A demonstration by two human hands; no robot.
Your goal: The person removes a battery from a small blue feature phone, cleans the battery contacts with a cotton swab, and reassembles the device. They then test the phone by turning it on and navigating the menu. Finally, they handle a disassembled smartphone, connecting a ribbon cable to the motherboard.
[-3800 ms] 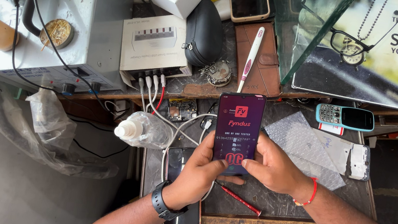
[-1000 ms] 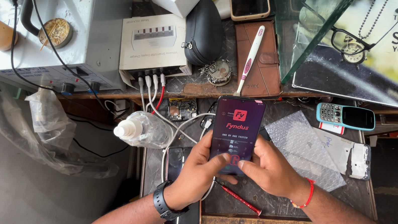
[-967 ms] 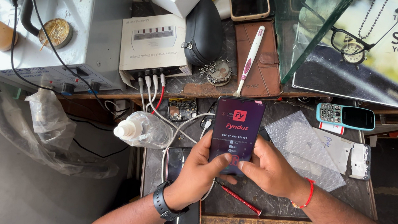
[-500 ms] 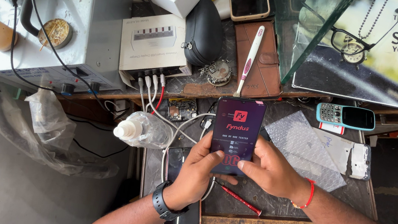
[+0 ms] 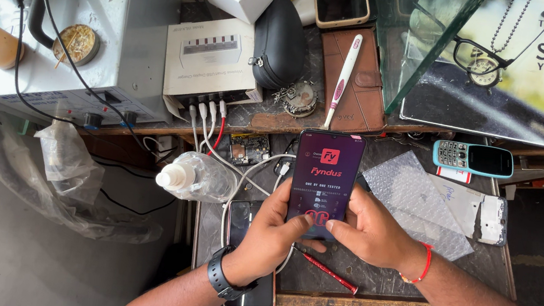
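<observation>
From the head view, I see both hands wrapped around a smartphone held just above the table. My left hand grips its lower left edge, the fingers curled behind it and hidden; my right hand clasps the lower right, thumb on the lit purple screen. The phone's bottom edge is covered by the thumbs. Its long axis runs away from me, top end pointing toward the white charger box. A red screwdriver lies partly under my hands, and a second phone is mostly hidden beneath my left wrist.
</observation>
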